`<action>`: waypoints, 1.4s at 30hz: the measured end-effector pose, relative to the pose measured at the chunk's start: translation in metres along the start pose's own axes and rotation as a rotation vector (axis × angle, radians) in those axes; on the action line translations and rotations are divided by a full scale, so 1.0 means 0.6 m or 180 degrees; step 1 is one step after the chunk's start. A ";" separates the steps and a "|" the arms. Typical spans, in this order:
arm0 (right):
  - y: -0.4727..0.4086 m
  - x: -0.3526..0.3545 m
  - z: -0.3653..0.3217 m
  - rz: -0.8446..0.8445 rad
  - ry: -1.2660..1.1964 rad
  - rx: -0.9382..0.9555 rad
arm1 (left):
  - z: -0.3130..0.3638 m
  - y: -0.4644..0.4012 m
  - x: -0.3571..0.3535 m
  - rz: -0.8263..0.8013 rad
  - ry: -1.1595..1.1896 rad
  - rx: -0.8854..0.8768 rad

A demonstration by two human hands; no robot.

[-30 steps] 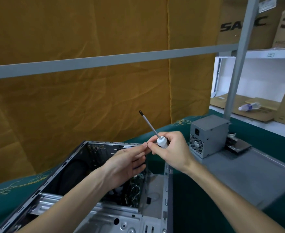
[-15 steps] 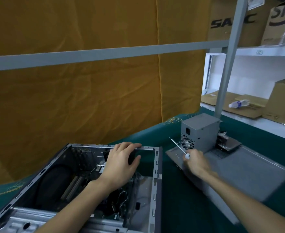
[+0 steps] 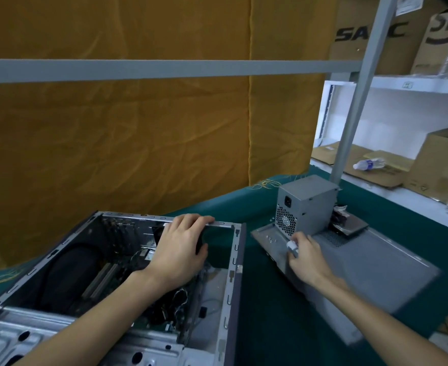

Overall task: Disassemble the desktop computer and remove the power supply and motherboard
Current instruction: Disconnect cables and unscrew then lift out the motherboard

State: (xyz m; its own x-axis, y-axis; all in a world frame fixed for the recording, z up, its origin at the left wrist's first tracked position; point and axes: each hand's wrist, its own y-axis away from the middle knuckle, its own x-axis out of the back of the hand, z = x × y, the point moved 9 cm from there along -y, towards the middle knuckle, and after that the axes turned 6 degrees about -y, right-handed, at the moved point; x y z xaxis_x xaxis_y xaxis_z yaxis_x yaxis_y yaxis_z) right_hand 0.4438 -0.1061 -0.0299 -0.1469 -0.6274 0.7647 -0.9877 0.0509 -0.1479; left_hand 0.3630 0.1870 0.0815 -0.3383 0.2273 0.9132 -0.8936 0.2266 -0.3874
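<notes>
The open computer case (image 3: 233, 286) lies on its side at lower left, with the motherboard (image 3: 117, 276) and loose cables inside. My left hand (image 3: 180, 249) rests on the case's far rim, fingers curled over the metal edge. The grey power supply (image 3: 304, 204) stands outside the case on the removed grey side panel (image 3: 376, 265) to the right. Low over that panel, just in front of the power supply, my right hand (image 3: 306, 256) holds the white-handled screwdriver (image 3: 292, 245); its shaft is hidden.
A green cloth (image 3: 265, 313) covers the table. A dark drive (image 3: 349, 224) lies behind the power supply on the panel. A grey frame post (image 3: 354, 107) rises at the table's back right. Shelves beyond hold cardboard boxes (image 3: 439, 167) and plastic bottles (image 3: 368, 163). An orange curtain hangs behind.
My hands parted: the right one carried the screwdriver from above the case down to the side panel, and the left one dropped onto the case's far rim.
</notes>
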 end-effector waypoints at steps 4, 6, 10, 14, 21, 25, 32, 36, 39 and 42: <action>0.020 0.013 0.010 -0.0004 0.0322 -0.0028 | 0.009 0.010 -0.007 -0.0302 -0.0292 -0.0073; 0.024 0.018 0.003 -0.0022 0.0630 -0.0014 | 0.009 0.021 -0.006 -0.0543 -0.0300 -0.0067; 0.034 0.048 -0.075 0.0304 0.0810 0.0514 | -0.005 0.063 0.020 -0.0698 -0.0122 0.0246; 0.048 0.079 -0.233 0.0380 -0.0895 0.1241 | -0.008 0.114 0.051 -0.0861 -0.0036 0.0500; 0.078 -0.048 -0.413 -0.1014 0.0600 0.1558 | -0.016 0.203 0.092 -0.0630 -0.0065 0.1024; 0.091 -0.047 -0.401 -0.0777 0.0955 0.1569 | -0.003 0.219 0.097 -0.0486 -0.0238 0.0776; 0.157 0.002 -0.370 -0.0625 0.1458 0.1234 | 0.031 0.230 0.109 -0.0533 0.0301 0.0250; 0.187 0.032 -0.337 -0.0732 0.1994 0.1101 | 0.042 0.234 0.114 -0.0587 0.0355 0.0073; 0.175 0.043 -0.346 -0.0898 0.1791 0.0965 | 0.035 0.233 0.122 -0.0454 0.0249 0.0168; 0.149 0.008 -0.358 -0.1484 0.1377 0.0901 | 0.016 0.248 0.126 -0.0219 0.0185 0.0487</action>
State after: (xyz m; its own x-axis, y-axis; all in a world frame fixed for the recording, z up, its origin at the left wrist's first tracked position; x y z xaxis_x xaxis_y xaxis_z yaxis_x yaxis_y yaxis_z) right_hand 0.3432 0.0620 0.0954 0.2227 -0.1656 0.9607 -0.9096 -0.3900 0.1436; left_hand 0.2020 0.2289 0.0939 -0.2612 0.2716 0.9263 -0.9500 0.0978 -0.2965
